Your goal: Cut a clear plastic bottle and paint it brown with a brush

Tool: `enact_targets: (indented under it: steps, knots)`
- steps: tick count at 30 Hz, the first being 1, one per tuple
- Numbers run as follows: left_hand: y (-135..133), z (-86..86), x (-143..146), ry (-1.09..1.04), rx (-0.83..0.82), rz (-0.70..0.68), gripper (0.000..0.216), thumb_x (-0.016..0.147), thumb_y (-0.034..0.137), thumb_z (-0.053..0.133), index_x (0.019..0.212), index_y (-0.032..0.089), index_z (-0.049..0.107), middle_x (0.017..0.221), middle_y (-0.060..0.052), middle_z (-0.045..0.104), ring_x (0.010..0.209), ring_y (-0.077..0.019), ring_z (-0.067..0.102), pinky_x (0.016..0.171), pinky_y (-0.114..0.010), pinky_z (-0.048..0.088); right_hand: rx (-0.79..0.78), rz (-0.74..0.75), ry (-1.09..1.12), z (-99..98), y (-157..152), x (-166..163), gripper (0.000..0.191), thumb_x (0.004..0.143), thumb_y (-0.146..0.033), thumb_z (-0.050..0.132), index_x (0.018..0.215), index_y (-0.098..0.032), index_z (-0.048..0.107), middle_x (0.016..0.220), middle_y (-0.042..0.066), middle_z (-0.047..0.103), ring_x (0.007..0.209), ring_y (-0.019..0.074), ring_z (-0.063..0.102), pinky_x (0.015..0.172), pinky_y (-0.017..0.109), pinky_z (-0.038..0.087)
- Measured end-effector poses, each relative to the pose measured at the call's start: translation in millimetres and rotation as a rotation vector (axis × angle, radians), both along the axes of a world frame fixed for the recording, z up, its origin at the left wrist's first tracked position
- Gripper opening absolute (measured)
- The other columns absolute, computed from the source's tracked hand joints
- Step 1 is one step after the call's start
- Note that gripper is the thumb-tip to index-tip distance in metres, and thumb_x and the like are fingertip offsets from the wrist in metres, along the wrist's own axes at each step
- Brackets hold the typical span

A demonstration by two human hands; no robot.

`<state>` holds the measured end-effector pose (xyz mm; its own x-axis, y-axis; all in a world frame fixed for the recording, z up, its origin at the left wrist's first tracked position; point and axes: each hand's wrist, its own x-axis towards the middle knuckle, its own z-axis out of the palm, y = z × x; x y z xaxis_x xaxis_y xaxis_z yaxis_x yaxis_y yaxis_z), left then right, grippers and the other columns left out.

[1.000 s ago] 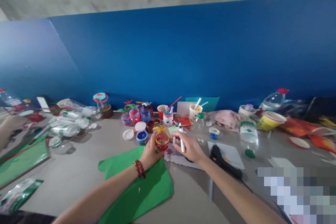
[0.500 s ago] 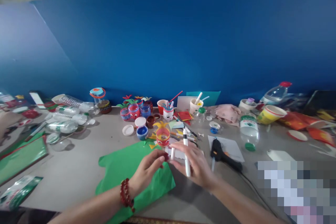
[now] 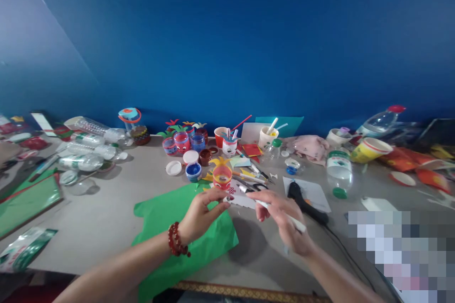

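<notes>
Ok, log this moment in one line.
left hand: pinching small item | right hand: holding white marker | red-and-yellow jar: upright beyond left hand | green sheet: beneath left hand

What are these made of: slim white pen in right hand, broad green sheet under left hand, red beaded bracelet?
Slim white pen: likely smooth plastic; uniform barrel, clean edges.
Broad green sheet: matte paper or thin felt; soft creases, no glare. Can't tell which.
Dark-red bracelet of round beads: wood, stone or plastic; small highlights suggest polish, material open.
</notes>
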<state>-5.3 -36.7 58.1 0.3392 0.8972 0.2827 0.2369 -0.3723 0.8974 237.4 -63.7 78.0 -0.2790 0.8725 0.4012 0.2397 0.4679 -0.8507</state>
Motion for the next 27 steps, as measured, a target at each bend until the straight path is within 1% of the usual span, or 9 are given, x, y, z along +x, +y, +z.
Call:
enact_targets:
  steps: [3, 6, 12, 14, 17, 20, 22, 24, 27]
  knots:
    - [6, 4.4, -2, 0.060, 0.105, -0.037, 0.025, 0.093, 0.037, 0.061, 0.106, 0.021, 0.075, 0.102, -0.009, 0.076, 0.099, -0.0233, 0.069, 0.093, -0.039, 0.053, -0.165, -0.010, 0.109, 4.2, -3, -7, 0.031, 0.098, -0.033, 0.045, 0.099, -0.019, 0.073, 0.056, -0.002, 0.056, 0.049, 0.0121, 0.048, 0.048, 0.024, 0.037]
    - [11, 6.8, -2, 0.075, 0.157, -0.062, 0.024, 0.095, 0.034, 0.059, 0.108, 0.020, 0.074, 0.103, -0.010, 0.074, 0.099, -0.0226, 0.068, 0.092, -0.038, 0.054, -0.243, -0.020, 0.177, 5.4, 0, -15, 0.027, 0.093, -0.032, 0.047, 0.089, -0.017, 0.069, 0.050, -0.004, 0.051, 0.044, 0.0103, 0.041, 0.045, 0.023, 0.032]
    - [13, 7.9, -7, 0.127, 0.256, -0.110, 0.023, 0.096, 0.031, 0.057, 0.109, 0.020, 0.072, 0.103, -0.011, 0.072, 0.100, -0.0218, 0.067, 0.091, -0.037, 0.055, -0.318, 0.002, 0.165, 4.6, 7, -19, 0.027, 0.091, -0.033, 0.047, 0.089, -0.016, 0.068, 0.050, -0.004, 0.053, 0.043, 0.0098, 0.040, 0.044, 0.022, 0.029]
    - [13, 9.7, -7, 0.180, 0.294, -0.138, 0.024, 0.097, 0.031, 0.055, 0.111, 0.019, 0.071, 0.103, -0.011, 0.073, 0.099, -0.0220, 0.067, 0.090, -0.037, 0.055, -0.331, 0.023, 0.153, 4.9, 9, -20, 0.026, 0.091, -0.033, 0.048, 0.088, -0.016, 0.067, 0.049, -0.004, 0.053, 0.043, 0.0099, 0.040, 0.044, 0.022, 0.029]
    - [12, 14.1, -7, 0.295, 0.340, -0.199, 0.028, 0.100, 0.032, 0.049, 0.112, 0.018, 0.069, 0.096, -0.012, 0.073, 0.094, -0.0224, 0.068, 0.085, -0.037, 0.054, -0.363, 0.039, 0.180, 2.0, 11, -24, 0.025, 0.090, -0.034, 0.048, 0.085, -0.017, 0.066, 0.047, -0.006, 0.048, 0.042, 0.0097, 0.037, 0.042, 0.022, 0.027]
    - [8, 19.7, -6, 0.385, 0.402, -0.218, 0.030, 0.101, 0.032, 0.043, 0.109, 0.017, 0.068, 0.089, -0.011, 0.072, 0.084, -0.0212, 0.067, 0.077, -0.033, 0.053, -0.418, -0.006, 0.307, -5.7, 13, -32, 0.025, 0.087, -0.033, 0.048, 0.076, -0.018, 0.064, 0.045, -0.007, 0.042, 0.039, 0.0086, 0.032, 0.040, 0.021, 0.021]
    - [4, 24.3, -5, 0.399, 0.438, -0.213, 0.029, 0.102, 0.030, 0.042, 0.105, 0.016, 0.067, 0.084, -0.010, 0.071, 0.079, -0.0201, 0.067, 0.072, -0.031, 0.052, -0.440, -0.053, 0.423, -11.7, 12, -39, 0.025, 0.083, -0.032, 0.049, 0.068, -0.018, 0.062, 0.047, -0.006, 0.042, 0.038, 0.0080, 0.030, 0.039, 0.022, 0.018]
    - [-2, 29.5, -3, 0.390, 0.467, -0.205, 0.027, 0.101, 0.028, 0.042, 0.103, 0.016, 0.066, 0.083, -0.009, 0.071, 0.078, -0.0203, 0.066, 0.070, -0.030, 0.050, -0.442, -0.072, 0.542, -17.4, 9, -45, 0.025, 0.081, -0.032, 0.050, 0.064, -0.018, 0.061, 0.049, -0.005, 0.042, 0.038, 0.0083, 0.029, 0.040, 0.023, 0.018]
    - [-9, 34.7, 0, 0.396, 0.487, -0.195, 0.025, 0.101, 0.026, 0.043, 0.102, 0.017, 0.066, 0.081, -0.009, 0.070, 0.076, -0.0207, 0.065, 0.070, -0.032, 0.050, -0.399, -0.071, 0.663, -24.9, 1, -53, 0.025, 0.081, -0.032, 0.050, 0.062, -0.019, 0.061, 0.047, -0.005, 0.038, 0.040, 0.0097, 0.028, 0.042, 0.024, 0.022]
